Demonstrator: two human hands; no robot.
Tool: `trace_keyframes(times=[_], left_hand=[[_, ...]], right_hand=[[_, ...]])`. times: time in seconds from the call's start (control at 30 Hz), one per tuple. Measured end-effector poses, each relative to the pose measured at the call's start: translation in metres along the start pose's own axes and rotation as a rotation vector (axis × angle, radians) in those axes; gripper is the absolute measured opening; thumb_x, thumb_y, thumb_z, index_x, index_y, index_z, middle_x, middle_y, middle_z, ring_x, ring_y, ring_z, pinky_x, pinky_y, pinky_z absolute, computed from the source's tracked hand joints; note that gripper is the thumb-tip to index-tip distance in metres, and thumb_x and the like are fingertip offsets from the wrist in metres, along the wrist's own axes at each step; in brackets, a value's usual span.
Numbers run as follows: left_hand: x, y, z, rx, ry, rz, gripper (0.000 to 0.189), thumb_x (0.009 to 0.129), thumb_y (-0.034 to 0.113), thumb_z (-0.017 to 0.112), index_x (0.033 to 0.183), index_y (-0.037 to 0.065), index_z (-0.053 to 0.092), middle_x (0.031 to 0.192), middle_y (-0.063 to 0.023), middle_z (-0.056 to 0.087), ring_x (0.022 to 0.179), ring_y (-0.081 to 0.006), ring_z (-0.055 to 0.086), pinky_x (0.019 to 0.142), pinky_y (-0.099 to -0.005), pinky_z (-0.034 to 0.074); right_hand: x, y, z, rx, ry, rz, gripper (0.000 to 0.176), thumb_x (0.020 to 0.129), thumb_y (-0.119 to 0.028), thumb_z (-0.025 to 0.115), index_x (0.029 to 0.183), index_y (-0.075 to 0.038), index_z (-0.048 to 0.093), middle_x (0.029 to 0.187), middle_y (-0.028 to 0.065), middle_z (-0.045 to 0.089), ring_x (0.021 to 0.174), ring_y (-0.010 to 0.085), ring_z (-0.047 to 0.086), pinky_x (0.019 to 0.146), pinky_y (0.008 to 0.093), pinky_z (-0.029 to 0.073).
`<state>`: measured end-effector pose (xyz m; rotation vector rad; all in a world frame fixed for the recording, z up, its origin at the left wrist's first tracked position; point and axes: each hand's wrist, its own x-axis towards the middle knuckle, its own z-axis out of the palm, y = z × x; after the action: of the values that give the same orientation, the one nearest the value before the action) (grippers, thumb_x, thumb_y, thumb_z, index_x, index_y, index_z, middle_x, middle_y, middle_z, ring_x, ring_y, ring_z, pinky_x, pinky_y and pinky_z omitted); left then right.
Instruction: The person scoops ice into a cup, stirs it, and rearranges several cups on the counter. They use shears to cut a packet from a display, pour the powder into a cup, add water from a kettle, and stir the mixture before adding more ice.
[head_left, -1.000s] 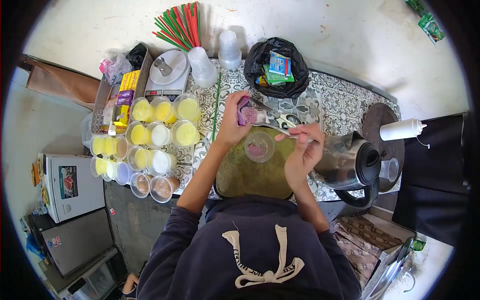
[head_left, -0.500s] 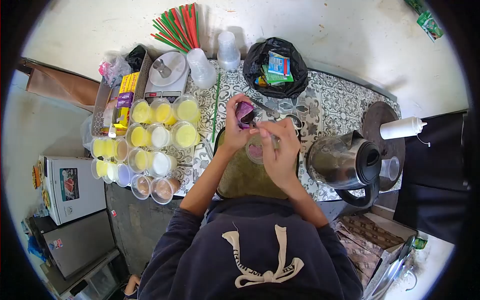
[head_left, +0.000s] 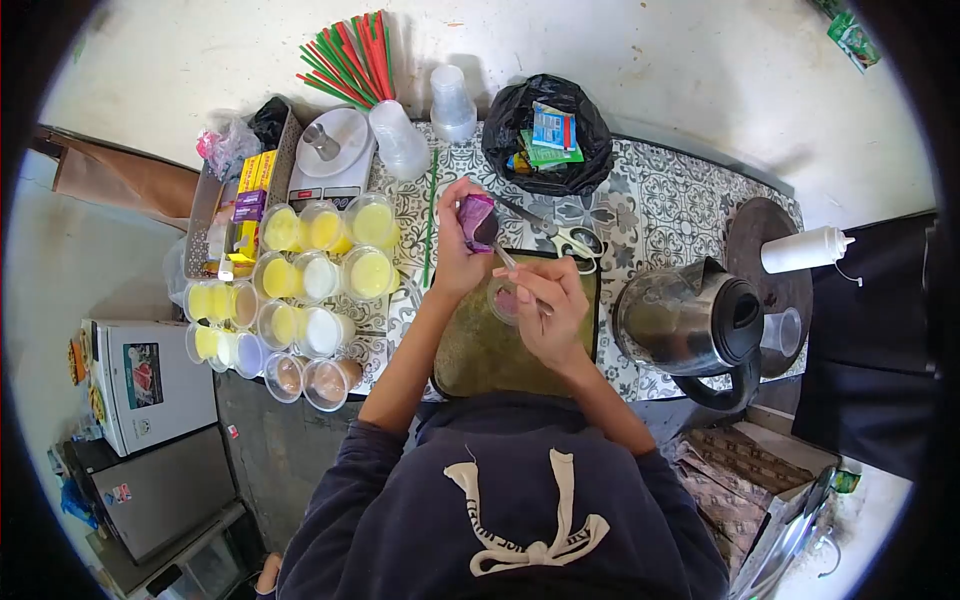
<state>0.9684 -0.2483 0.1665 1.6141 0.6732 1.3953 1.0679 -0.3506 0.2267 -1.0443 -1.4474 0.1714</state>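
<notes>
My left hand (head_left: pixel 460 250) is closed around a small purple packet (head_left: pixel 476 216), its dark open mouth turned toward the right. In my right hand (head_left: pixel 550 305) is a metal spoon (head_left: pixel 507 258), pinched by the handle, its far end close to the packet's mouth. Whether the spoon carries anything is too small to tell. Below my hands stands a clear plastic cup (head_left: pixel 499 298) with pinkish-purple contents, partly covered by my right hand. The cup rests on a worn greenish-brown tray (head_left: pixel 480 362). Scissors (head_left: pixel 577 243) with pale handles lie just beyond.
Several cups (head_left: pixel 372 272) of yellow, white and brown powder stand left. Behind them are a kitchen scale (head_left: pixel 330 185), stacked cups (head_left: pixel 400 145) and a basket (head_left: pixel 203 220). A black bag (head_left: pixel 500 150) holds wrappers. Right are a kettle (head_left: pixel 670 315) and a squeeze bottle (head_left: pixel 800 248).
My right hand has drawn back slightly toward me with the spoon, its end now outside the packet. The left hand has tilted the packet and shifted slightly left, leaving the scissors more exposed.
</notes>
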Motion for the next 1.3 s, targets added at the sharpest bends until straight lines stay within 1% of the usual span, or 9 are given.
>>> trace_keyframes(times=[0.3, 0.47, 0.63, 0.8, 1.0, 1.07, 1.1, 1.2, 1.3], left_hand=[[0.006, 0.0, -0.006, 0.106, -0.061, 0.058, 0.084, 0.055, -0.018, 0.052, 0.131, 0.004, 0.025, 0.113, -0.0122, 0.043, 0.107, -0.0215, 0.044, 0.094, -0.0312, 0.037], [0.004, -0.008, -0.012, 0.01, -0.106, -0.107, 0.082, 0.055, -0.019, 0.051, 0.13, 0.003, 0.026, 0.116, -0.0126, 0.043, 0.111, -0.0242, 0.043, 0.099, -0.032, 0.034], [0.006, -0.003, -0.013, 0.15, -0.124, -0.054, 0.08, 0.058, -0.019, 0.05, 0.13, 0.004, 0.026, 0.116, -0.0128, 0.043, 0.113, -0.0244, 0.043, 0.1, -0.0328, 0.033], [0.003, -0.018, -0.014, 0.093, -0.123, -0.052, 0.075, 0.062, -0.019, 0.05, 0.13, 0.004, 0.026, 0.116, -0.0128, 0.044, 0.115, -0.0239, 0.043, 0.101, -0.0337, 0.032], [0.012, -0.035, -0.022, -0.052, -0.269, -0.191, 0.056, 0.066, -0.016, 0.053, 0.118, 0.003, 0.043, 0.113, -0.011, 0.053, 0.115, -0.0245, 0.047, 0.1, -0.0343, 0.033], [0.018, -0.038, -0.025, 0.27, -0.408, 0.06, 0.048, 0.065, -0.012, 0.056, 0.109, 0.005, 0.053, 0.113, -0.0098, 0.055, 0.11, -0.0268, 0.05, 0.097, -0.0351, 0.036], [0.019, -0.035, -0.024, 0.314, -0.374, 0.057, 0.04, 0.064, -0.009, 0.059, 0.1, 0.008, 0.062, 0.11, -0.0084, 0.056, 0.103, -0.0285, 0.053, 0.093, -0.0358, 0.038], [0.022, -0.041, -0.03, 0.402, -0.424, 0.077, 0.042, 0.063, -0.01, 0.058, 0.098, 0.01, 0.065, 0.106, -0.0079, 0.059, 0.098, -0.028, 0.055, 0.09, -0.035, 0.04], [0.019, -0.041, -0.031, 0.376, -0.468, 0.026, 0.048, 0.059, -0.013, 0.054, 0.1, 0.01, 0.066, 0.105, -0.0078, 0.06, 0.101, -0.028, 0.054, 0.091, -0.0362, 0.041]], right_hand=[[-0.007, 0.005, -0.001, 0.125, 0.103, -0.001, 0.019, 0.083, 0.0, 0.058, 0.101, -0.006, 0.061, 0.087, 0.0099, 0.056, 0.072, 0.0173, 0.057, 0.056, 0.0248, 0.046], [-0.006, 0.008, -0.009, 0.069, 0.093, -0.012, 0.014, 0.087, -0.003, 0.053, 0.1, -0.005, 0.058, 0.086, 0.0113, 0.055, 0.072, 0.0196, 0.059, 0.06, 0.0268, 0.046], [-0.008, 0.014, -0.012, 0.077, 0.16, 0.028, 0.013, 0.091, -0.009, 0.046, 0.101, -0.002, 0.053, 0.085, 0.0111, 0.055, 0.071, 0.0177, 0.056, 0.065, 0.0266, 0.044], [-0.008, 0.017, -0.016, 0.022, 0.196, 0.07, 0.021, 0.097, -0.017, 0.034, 0.1, 0.0, 0.044, 0.091, 0.0121, 0.048, 0.074, 0.0191, 0.055, 0.056, 0.0297, 0.051], [-0.012, 0.007, -0.032, 0.246, 0.448, 0.316, 0.021, 0.098, -0.018, 0.034, 0.108, -0.002, 0.043, 0.094, 0.0114, 0.05, 0.081, 0.0173, 0.053, 0.057, 0.031, 0.051], [-0.013, 0.005, -0.045, 0.339, 0.484, 0.332, 0.022, 0.098, -0.019, 0.033, 0.11, -0.003, 0.043, 0.091, 0.0104, 0.051, 0.079, 0.0174, 0.053, 0.058, 0.0326, 0.052], [-0.017, 0.003, -0.054, 0.358, 0.458, 0.378, 0.023, 0.099, -0.019, 0.032, 0.111, -0.002, 0.043, 0.089, 0.0108, 0.052, 0.077, 0.0186, 0.054, 0.061, 0.0337, 0.051], [-0.029, 0.0, -0.069, 0.326, 0.405, 0.463, 0.024, 0.099, -0.017, 0.029, 0.111, -0.002, 0.043, 0.088, 0.012, 0.054, 0.065, 0.0211, 0.056, 0.065, 0.0308, 0.047], [-0.036, -0.003, -0.072, 0.293, 0.371, 0.52, 0.024, 0.099, -0.015, 0.028, 0.111, 0.0, 0.042, 0.089, 0.0126, 0.053, 0.065, 0.0199, 0.056, 0.066, 0.0311, 0.047]])
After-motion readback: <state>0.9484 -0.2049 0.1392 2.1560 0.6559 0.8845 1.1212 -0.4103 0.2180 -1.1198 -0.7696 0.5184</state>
